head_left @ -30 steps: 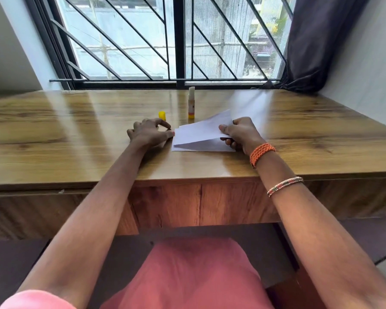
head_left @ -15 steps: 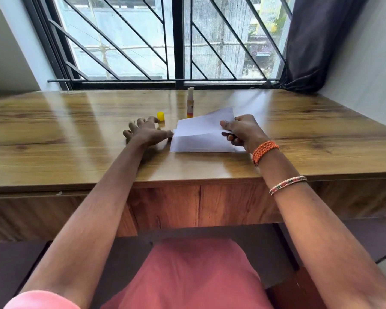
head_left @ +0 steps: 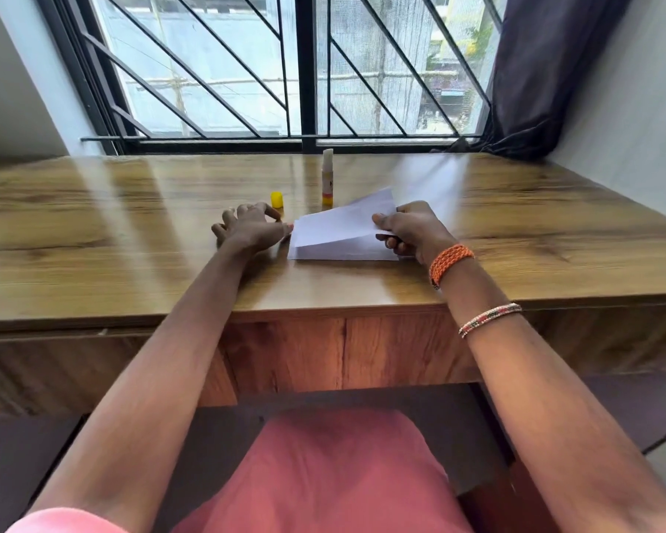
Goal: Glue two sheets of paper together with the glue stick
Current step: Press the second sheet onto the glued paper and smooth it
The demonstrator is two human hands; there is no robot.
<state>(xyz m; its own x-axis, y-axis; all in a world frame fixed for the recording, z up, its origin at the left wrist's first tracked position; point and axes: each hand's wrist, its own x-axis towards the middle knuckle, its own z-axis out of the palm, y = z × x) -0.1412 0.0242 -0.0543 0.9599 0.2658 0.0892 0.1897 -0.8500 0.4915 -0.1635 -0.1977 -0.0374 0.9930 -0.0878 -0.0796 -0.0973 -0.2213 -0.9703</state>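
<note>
tabletop [head_left: 131, 232]: wooden, carries everything, below the window.
top sheet [head_left: 347, 219]: right side now raised higher than 1 s ago, left edge down on bottom sheet [head_left: 339, 253]; prob. being laid onto glue.
right hand [head_left: 412, 228]: grip pinches top sheet's right edge, drawn slightly back twd. body.
left hand [head_left: 252, 228]: fingertips at sheets' left corner, holds nothing; fingers more spread.
glue stick [head_left: 327, 176]: upright, uncapped, behind sheets, unmoved.
cap [head_left: 277, 199]: yellow, just left of stick.

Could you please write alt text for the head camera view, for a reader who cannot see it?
Seen from above, a person's right hand lifts the right edge of the top sheet of white paper off the bottom sheet on a wooden desk, while the left hand pins the left corner. Behind stand an uncapped glue stick and its yellow cap, before a barred window.
</note>
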